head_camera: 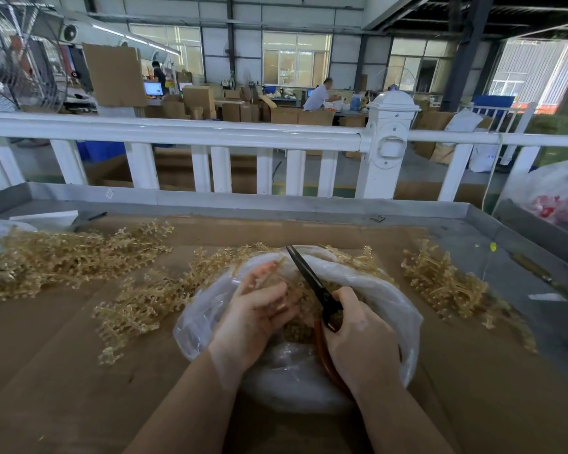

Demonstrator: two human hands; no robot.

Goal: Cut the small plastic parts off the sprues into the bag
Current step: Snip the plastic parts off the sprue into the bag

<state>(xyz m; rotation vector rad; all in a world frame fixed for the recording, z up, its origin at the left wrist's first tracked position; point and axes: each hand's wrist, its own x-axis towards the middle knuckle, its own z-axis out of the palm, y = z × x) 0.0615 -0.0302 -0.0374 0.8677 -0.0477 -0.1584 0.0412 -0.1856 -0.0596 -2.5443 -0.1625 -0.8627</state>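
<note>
The left hand curls its fingers round a tan sprue over the open mouth of the clear bag, which lies near the front middle of the cardboard-covered table. The right hand grips the scissors by their red handles, blades pointing away, beside the sprue. Cut parts fill the bag. Piles of sprues lie left and right.

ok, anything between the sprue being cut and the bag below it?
Nothing visible. The left hand holds the sprue right over the open bag, and the scissors in the right hand cut above the opening.
</note>
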